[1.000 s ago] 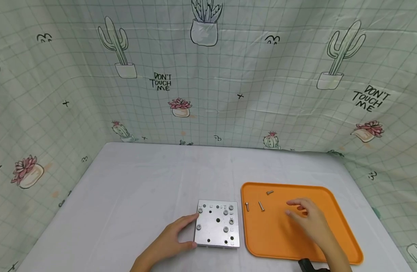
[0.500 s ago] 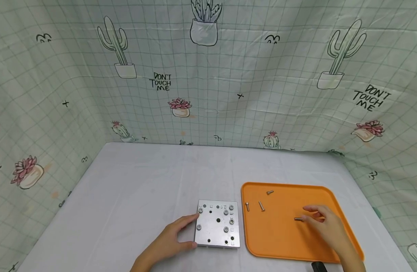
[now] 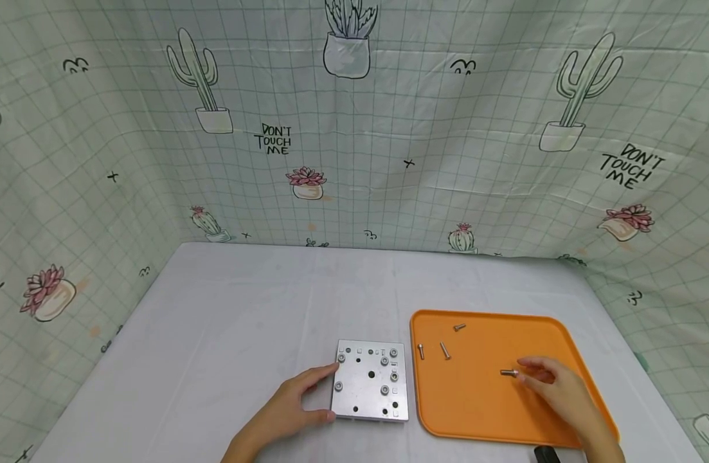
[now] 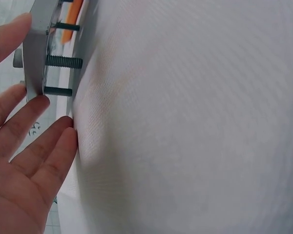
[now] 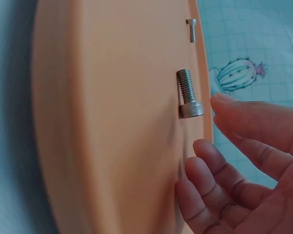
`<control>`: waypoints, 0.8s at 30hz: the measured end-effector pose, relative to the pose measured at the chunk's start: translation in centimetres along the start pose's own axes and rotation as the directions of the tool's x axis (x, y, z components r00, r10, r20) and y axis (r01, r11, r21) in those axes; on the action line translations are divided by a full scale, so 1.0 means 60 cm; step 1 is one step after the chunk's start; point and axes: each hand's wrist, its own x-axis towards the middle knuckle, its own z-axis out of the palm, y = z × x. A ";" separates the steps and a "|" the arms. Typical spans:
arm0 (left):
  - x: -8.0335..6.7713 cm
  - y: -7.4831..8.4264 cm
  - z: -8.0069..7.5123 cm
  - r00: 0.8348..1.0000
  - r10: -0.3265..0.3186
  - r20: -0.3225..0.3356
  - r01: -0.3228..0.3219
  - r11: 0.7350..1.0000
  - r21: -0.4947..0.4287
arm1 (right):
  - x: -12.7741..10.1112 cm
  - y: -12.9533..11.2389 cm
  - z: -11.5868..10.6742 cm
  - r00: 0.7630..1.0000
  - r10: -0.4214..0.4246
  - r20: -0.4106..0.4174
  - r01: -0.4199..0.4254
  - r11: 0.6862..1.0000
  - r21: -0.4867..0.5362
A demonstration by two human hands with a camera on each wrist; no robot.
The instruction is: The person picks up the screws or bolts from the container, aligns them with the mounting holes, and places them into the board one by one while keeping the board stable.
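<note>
right hand (image 3: pixel 553 386) loose-fingered beside small stiff light bolt (image 3: pixel 508 373), best pinched at its shank; left hand (image 3: pixel 287 408) flat-fingered steadying metal plate (image 3: pixel 370 381).

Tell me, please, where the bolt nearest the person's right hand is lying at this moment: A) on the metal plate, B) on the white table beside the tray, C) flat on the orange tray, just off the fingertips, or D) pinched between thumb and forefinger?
C: the bolt lies flat on the orange tray, just off the open fingers of the right hand, which do not grip it.
</note>
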 end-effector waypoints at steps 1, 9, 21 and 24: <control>0.000 0.000 0.000 1.000 -0.006 0.001 0.006 1.000 0.001 | 0.001 0.002 0.001 1.000 0.000 -0.001 0.000 1.000 0.006; 0.000 0.003 0.000 1.000 -0.021 -0.009 0.021 1.000 0.009 | 0.008 0.017 0.008 1.000 -0.008 0.002 0.008 0.999 0.040; 0.000 0.004 0.000 1.000 -0.017 0.011 0.018 1.000 -0.018 | 0.014 0.026 0.015 0.996 -0.085 0.012 0.085 0.995 0.045; 0.000 0.003 0.001 1.000 -0.014 0.007 0.014 1.000 -0.002 | 0.015 0.027 0.015 0.998 -0.064 0.022 0.063 0.997 0.040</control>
